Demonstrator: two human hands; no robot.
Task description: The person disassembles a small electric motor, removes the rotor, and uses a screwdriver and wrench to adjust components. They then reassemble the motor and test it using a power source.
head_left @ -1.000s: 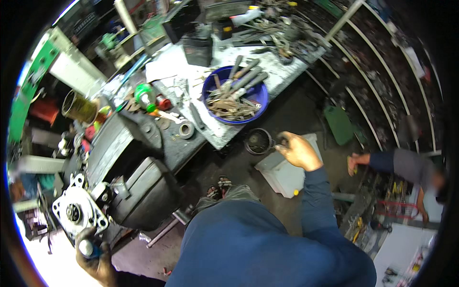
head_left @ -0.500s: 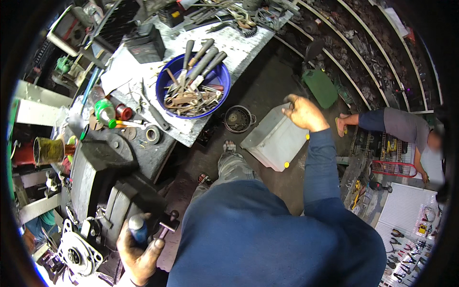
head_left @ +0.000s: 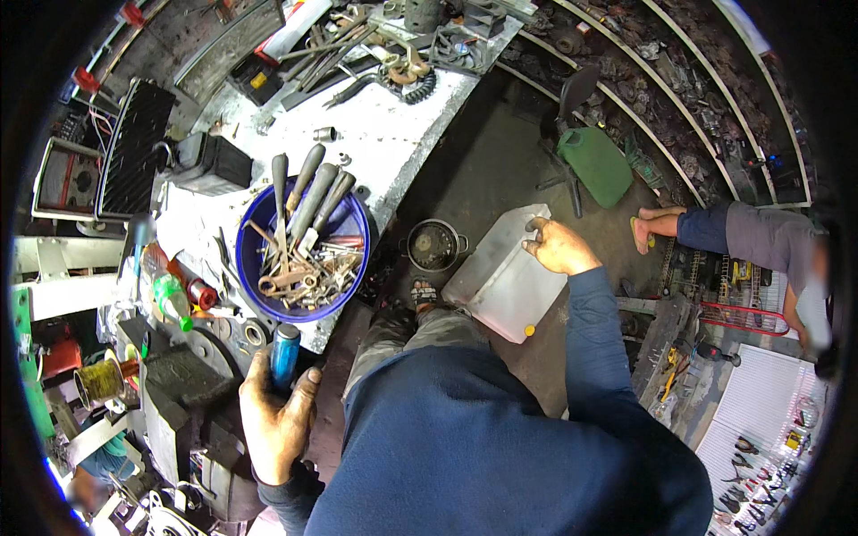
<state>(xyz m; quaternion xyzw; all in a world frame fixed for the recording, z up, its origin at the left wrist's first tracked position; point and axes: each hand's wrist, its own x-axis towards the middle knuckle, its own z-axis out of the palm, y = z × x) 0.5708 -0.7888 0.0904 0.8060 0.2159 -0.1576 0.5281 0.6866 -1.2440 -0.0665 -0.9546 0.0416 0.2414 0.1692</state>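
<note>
My left hand [head_left: 279,415] is closed around a blue cylinder [head_left: 285,353] with a silver-grey end, held upright beside the bench corner; its exact kind cannot be told. Behind that hand is a dark bench vise [head_left: 183,393]. My right hand [head_left: 563,248] is out in front with its fingers curled in, and anything between them is hidden. Below it on the floor stands a whitish translucent plastic container [head_left: 500,284] with a yellow cap. On the bench, ahead of my left hand, sits a blue basin [head_left: 308,314] full of wrenches and dark-handled tools.
A metal pot [head_left: 435,247] stands on the floor near my feet. Beyond it are a green plastic container [head_left: 597,168] and curved-looking shelves [head_left: 661,85] loaded with parts. A person [head_left: 760,237] crouches at the right, near a red-framed rack [head_left: 746,319]. Green bottle [head_left: 170,299] lies left.
My left hand has risen away from the vise handle, carrying the blue cylinder forward. My right hand has come slightly nearer, over the whitish container. The whole view has shifted.
</note>
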